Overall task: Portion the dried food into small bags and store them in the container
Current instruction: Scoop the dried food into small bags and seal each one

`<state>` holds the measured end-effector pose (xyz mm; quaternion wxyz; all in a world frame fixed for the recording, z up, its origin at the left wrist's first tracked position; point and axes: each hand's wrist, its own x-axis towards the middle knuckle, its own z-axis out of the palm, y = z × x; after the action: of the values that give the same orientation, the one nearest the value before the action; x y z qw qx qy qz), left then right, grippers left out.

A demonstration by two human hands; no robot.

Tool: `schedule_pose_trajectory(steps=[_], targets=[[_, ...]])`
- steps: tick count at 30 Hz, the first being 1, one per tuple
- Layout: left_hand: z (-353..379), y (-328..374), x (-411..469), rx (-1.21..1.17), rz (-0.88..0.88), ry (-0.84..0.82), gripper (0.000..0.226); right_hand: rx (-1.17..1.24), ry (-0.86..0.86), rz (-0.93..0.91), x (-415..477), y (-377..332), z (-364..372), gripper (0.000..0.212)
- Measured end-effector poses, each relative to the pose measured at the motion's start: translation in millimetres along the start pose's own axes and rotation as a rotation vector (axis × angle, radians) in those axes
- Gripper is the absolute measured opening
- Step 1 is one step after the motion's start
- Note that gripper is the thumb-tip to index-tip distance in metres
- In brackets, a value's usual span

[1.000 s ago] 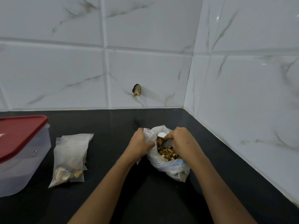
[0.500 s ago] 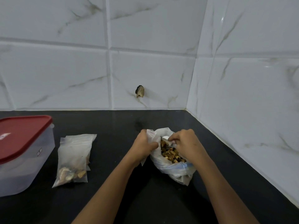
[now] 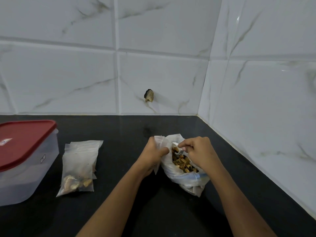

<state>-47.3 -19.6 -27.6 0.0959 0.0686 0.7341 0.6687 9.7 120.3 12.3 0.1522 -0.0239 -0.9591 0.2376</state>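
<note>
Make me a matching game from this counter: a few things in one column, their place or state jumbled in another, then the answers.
1. container
2. small bag
3. big bag
4. left hand

a. grips the big bag's rim
b. red lid on, far left
c. open, dried pieces inside
d. lies flat beside the container

Pairs: 1-b, 2-d, 3-c, 4-a

Black counter [image 3: 119, 211]: lidded container [image 3: 25, 168], small bags [image 3: 79, 168], food bag [image 3: 186, 178].
</note>
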Motion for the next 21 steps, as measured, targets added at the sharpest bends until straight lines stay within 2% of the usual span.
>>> schedule_pose_trajectory(steps=[5,9,13,15,18,21], targets=[[0.3,-0.7,1.6,-0.061,-0.012,-0.013,0.056,-0.004,0.012,0.014,-3.4,-4.2,-1.2,0.029],[-0.8,-2.7,4.9,-0.051,-0.030,-0.017,0.062,-0.147,-0.035,0.063,-4.4,-10.7,3.1,0.030],[-1.8,-1.2,4.8,-0.052,-0.044,0.003,0.060,-0.249,-0.096,0.175,-1.1,-16.5,2.6,0.028],[-2.5,-1.3,6.2,-0.022,-0.039,0.025,0.058,-0.285,-0.102,0.172,-0.8,-17.5,2.9,0.028],[-1.2,0.1,6.2,-0.004,-0.032,0.034,0.056,-0.163,-0.069,0.109,-4.4,-14.5,6.1,0.031],[-0.3,2.6,2.6,-0.048,-0.049,0.012,0.059,0.012,-0.011,0.131,-4.4,-7.8,6.1,0.029]])
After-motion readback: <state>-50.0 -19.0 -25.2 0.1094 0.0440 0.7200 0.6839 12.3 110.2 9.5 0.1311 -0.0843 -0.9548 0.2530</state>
